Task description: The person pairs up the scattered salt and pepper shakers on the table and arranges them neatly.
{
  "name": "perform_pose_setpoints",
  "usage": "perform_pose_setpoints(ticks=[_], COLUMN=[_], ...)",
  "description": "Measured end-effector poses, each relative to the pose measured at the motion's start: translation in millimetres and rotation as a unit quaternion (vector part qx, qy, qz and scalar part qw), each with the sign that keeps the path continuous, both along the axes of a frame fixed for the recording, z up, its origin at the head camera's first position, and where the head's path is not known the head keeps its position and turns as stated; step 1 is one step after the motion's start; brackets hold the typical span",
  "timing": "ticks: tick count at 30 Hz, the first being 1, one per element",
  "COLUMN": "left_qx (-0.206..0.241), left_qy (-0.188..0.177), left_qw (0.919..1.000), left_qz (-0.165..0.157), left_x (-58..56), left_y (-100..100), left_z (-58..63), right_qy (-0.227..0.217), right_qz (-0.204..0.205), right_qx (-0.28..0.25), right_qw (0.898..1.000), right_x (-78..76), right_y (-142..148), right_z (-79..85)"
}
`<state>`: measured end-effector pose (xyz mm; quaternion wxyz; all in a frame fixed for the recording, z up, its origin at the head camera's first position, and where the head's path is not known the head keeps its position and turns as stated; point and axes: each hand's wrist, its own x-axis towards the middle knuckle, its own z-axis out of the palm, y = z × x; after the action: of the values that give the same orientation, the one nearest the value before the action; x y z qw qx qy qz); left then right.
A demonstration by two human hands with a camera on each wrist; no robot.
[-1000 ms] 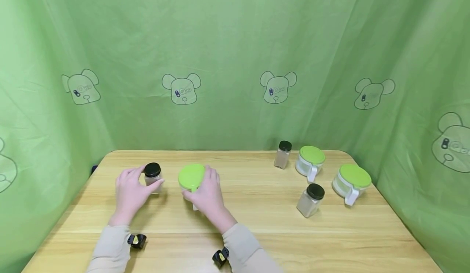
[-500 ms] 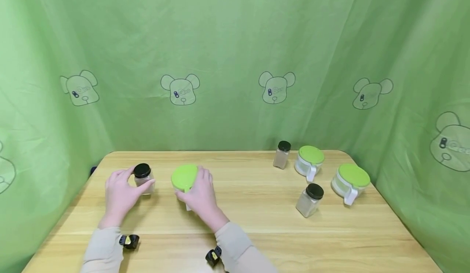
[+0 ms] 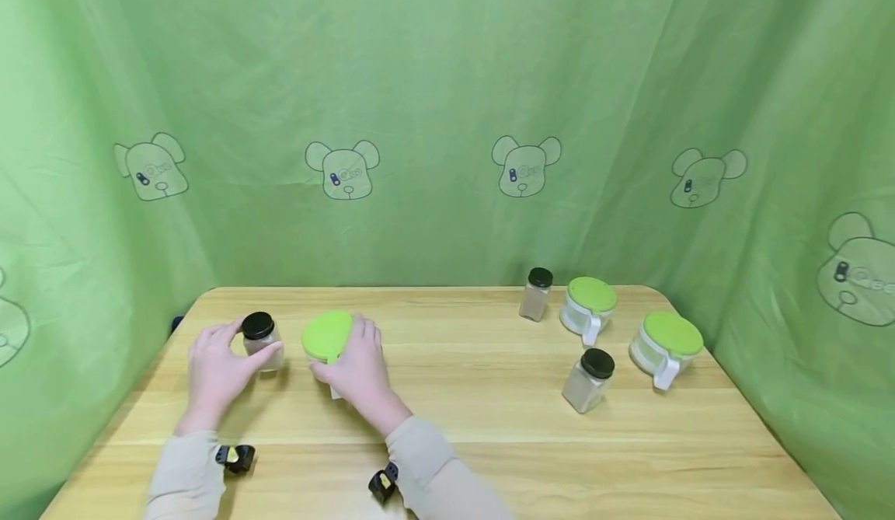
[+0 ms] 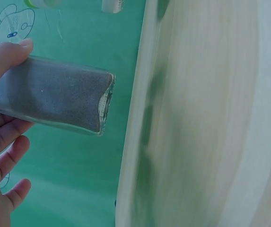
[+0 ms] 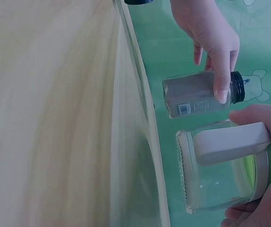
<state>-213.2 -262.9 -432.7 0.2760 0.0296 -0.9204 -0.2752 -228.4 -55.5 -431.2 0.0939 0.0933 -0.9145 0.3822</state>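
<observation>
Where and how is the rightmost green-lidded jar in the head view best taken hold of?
Probably by its white handle, coming from the front: the rightmost jar stands upright, and the handle juts from its side toward the camera. The right grip would first have to release the held jar.

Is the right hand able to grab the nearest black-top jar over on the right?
Probably not yet: the right hand is holding a green-lidded pot. Nothing seems to stand between it and the black-top jar, though.
</observation>
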Motion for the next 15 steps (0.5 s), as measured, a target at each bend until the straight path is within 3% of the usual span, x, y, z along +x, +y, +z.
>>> perform_pose_setpoints(ticks=[15], left_qx=[0.016], left_qy=[-0.024], left_qw=[0.9996], left_qz=[-0.003], left_x=[2.1], left_y=[-14.9], left_z=[-3.1], right_qy=[0.005], right_qz=[-0.010], right_qx=[-0.002], right_qw=[1.000], right_x=[4.7], right_y=[-26.6], right_z=[-11.6])
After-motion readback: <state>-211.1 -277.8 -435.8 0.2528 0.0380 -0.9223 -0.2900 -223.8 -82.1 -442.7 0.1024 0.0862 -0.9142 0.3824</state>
